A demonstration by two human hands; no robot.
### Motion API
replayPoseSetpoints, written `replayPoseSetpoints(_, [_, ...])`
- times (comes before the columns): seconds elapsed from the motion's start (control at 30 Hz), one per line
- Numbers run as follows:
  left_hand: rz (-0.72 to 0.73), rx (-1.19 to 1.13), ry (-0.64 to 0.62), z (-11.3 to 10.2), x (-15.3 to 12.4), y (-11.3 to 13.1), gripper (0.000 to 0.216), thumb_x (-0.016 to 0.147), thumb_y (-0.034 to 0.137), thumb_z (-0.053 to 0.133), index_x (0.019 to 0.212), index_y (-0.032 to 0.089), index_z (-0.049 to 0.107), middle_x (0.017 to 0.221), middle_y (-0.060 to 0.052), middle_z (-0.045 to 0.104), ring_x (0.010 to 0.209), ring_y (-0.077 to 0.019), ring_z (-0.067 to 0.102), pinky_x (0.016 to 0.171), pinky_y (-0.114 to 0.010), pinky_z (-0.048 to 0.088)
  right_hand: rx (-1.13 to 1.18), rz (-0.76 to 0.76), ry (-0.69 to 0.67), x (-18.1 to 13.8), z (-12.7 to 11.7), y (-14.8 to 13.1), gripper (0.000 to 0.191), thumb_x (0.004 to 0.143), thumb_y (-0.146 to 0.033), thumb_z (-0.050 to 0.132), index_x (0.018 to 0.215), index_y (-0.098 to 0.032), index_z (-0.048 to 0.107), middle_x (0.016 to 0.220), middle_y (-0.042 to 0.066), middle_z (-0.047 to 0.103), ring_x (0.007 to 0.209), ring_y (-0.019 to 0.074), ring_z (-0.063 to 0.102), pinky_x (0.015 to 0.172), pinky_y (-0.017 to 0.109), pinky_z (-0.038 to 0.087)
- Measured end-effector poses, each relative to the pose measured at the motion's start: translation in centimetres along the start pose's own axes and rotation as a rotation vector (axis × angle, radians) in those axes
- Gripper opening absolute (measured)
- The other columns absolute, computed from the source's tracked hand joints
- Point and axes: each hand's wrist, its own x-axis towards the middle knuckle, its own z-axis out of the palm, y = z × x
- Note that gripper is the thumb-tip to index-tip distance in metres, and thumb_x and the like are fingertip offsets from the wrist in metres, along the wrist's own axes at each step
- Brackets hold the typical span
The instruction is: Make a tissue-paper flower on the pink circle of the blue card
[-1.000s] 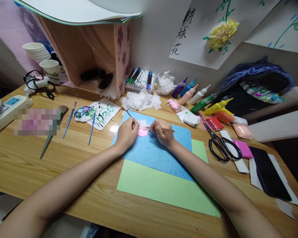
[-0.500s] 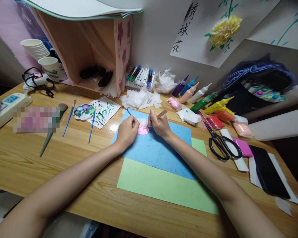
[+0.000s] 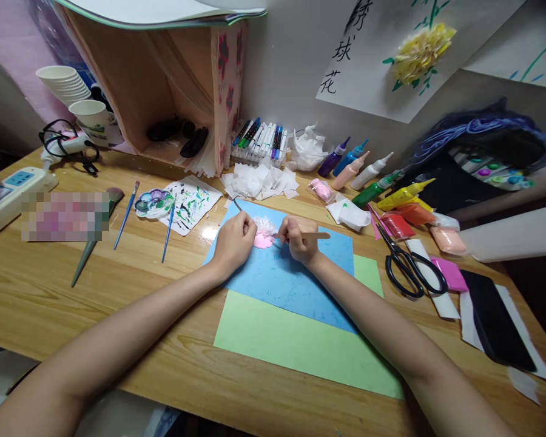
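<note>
A small flower-like piece, with white frilly petals above a pink clay base [image 3: 264, 240], lies on the blue sheet [image 3: 295, 285]. Close against its left side is my left hand [image 3: 235, 238], fingers curled in; what they hold, if anything, is hidden. A thin dark strip [image 3: 236, 205] shows just beyond that hand, and I cannot tell whether it is held. My right hand [image 3: 300, 241] grips a flat brown stick [image 3: 318, 235], whose free end points right. The other end of the stick is near the flower's right edge, mostly covered by the fingers.
Under the blue sheet lies a green sheet [image 3: 300, 358]. Torn white paper [image 3: 260, 181], markers [image 3: 261, 141] and paint bottles [image 3: 357, 170] line the back. Scissors [image 3: 404, 267], clay packs [image 3: 448, 273] and a black phone [image 3: 500, 321] are at right; paintbrushes [image 3: 126, 215] at left.
My right hand has shifted slightly right and down, away from the flower. The brown stick has turned from slanting upward to nearly level. My left hand stays in place.
</note>
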Motion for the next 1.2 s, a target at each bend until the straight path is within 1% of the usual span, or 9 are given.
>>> replayPoseSetpoints(0.07, [0.000, 0.005, -0.001, 0.0, 0.0, 0.0, 0.017, 0.083, 0.021, 0.040, 0.066, 0.019, 0.043, 0.062, 0.001, 0.049, 0.060, -0.0133, 0.045, 0.058, -0.027, 0.030, -0.071, -0.129, -0.050, 0.0, 0.0, 0.0, 0.055, 0.095, -0.038, 0.019, 0.048, -0.022, 0.041, 0.045, 0.003, 0.046, 0.045, 0.0134, 0.044, 0.052, 0.030, 0.037])
replayPoseSetpoints(0.13, [0.000, 0.011, -0.004, 0.0, 0.0, 0.0, 0.017, 0.084, 0.021, 0.040, 0.067, 0.019, 0.043, 0.062, 0.001, 0.050, 0.060, -0.0133, 0.045, 0.058, -0.027, 0.030, -0.146, -0.193, -0.079, 0.1, 0.1, 0.1, 0.053, 0.096, -0.035, 0.019, 0.049, -0.022, 0.040, 0.046, 0.003, 0.048, 0.046, 0.0132, 0.045, 0.053, 0.030, 0.037])
replayPoseSetpoints(0.23, [0.000, 0.018, -0.012, -0.1, 0.0, 0.1, 0.018, 0.084, 0.022, 0.040, 0.067, 0.019, 0.043, 0.063, 0.001, 0.051, 0.061, -0.0132, 0.046, 0.059, -0.027, 0.031, -0.201, -0.205, -0.072, 0.3, 0.2, 0.1, 0.052, 0.096, -0.030, 0.021, 0.049, -0.021, 0.041, 0.047, 0.003, 0.049, 0.046, 0.0122, 0.046, 0.053, 0.029, 0.037])
replayPoseSetpoints(0.37, [0.005, 0.012, -0.012, -0.1, -0.1, 0.1, 0.018, 0.084, 0.023, 0.039, 0.067, 0.019, 0.043, 0.063, 0.001, 0.051, 0.061, -0.0129, 0.046, 0.059, -0.026, 0.031, -0.183, -0.204, -0.037, 0.5, 0.4, 0.1, 0.050, 0.095, -0.026, 0.024, 0.049, -0.020, 0.042, 0.046, 0.002, 0.050, 0.044, 0.0114, 0.046, 0.052, 0.028, 0.038])
replayPoseSetpoints(0.6, [0.009, 0.014, -0.008, 0.0, -0.1, 0.0, 0.018, 0.084, 0.022, 0.040, 0.067, 0.018, 0.044, 0.062, 0.002, 0.051, 0.060, -0.0127, 0.045, 0.058, -0.026, 0.030, -0.160, -0.070, 0.037, 0.5, 0.7, 0.3, 0.051, 0.096, -0.029, 0.026, 0.049, -0.021, 0.044, 0.047, 0.001, 0.052, 0.046, 0.0111, 0.050, 0.055, 0.026, 0.041])
replayPoseSetpoints(0.73, [0.014, 0.021, -0.007, 0.0, 0.0, 0.0, 0.019, 0.084, 0.022, 0.040, 0.066, 0.018, 0.044, 0.062, 0.001, 0.051, 0.060, -0.0126, 0.045, 0.058, -0.026, 0.030, -0.180, -0.025, 0.046, 0.6, 0.7, 0.3, 0.051, 0.095, -0.028, 0.026, 0.048, -0.020, 0.045, 0.046, 0.001, 0.052, 0.046, 0.0114, 0.051, 0.057, 0.026, 0.041])
replayPoseSetpoints(0.93, [0.018, 0.009, -0.009, 0.1, 0.0, -0.1, 0.018, 0.083, 0.021, 0.040, 0.066, 0.018, 0.043, 0.062, 0.001, 0.050, 0.060, -0.0126, 0.045, 0.058, -0.026, 0.030, -0.337, 0.071, -0.101, 3.1, 0.9, -0.2, 0.053, 0.094, -0.028, 0.030, 0.043, -0.019, 0.045, 0.043, 0.003, 0.051, 0.045, 0.0137, 0.051, 0.058, 0.029, 0.039])
replayPoseSetpoints(1.1, [0.006, 0.003, -0.015, -0.1, -0.1, 0.1, 0.017, 0.082, 0.020, 0.040, 0.065, 0.019, 0.041, 0.061, 0.002, 0.049, 0.060, -0.0126, 0.044, 0.057, -0.025, 0.029, -0.298, 0.195, -0.226, 5.5, 1.2, -0.2, 0.058, 0.094, -0.029, 0.032, 0.038, -0.020, 0.041, 0.037, 0.001, 0.046, 0.042, 0.0127, 0.048, 0.057, 0.028, 0.037])
replayPoseSetpoints(1.2, [0.003, 0.005, -0.023, -0.2, -0.1, 0.2, 0.018, 0.083, 0.021, 0.039, 0.065, 0.019, 0.040, 0.061, 0.002, 0.048, 0.059, -0.0126, 0.043, 0.057, -0.026, 0.028, -0.265, 0.205, -0.228, 5.5, 1.1, -0.3, 0.058, 0.094, -0.031, 0.032, 0.037, -0.020, 0.041, 0.038, 0.001, 0.047, 0.043, 0.0122, 0.047, 0.057, 0.027, 0.037])
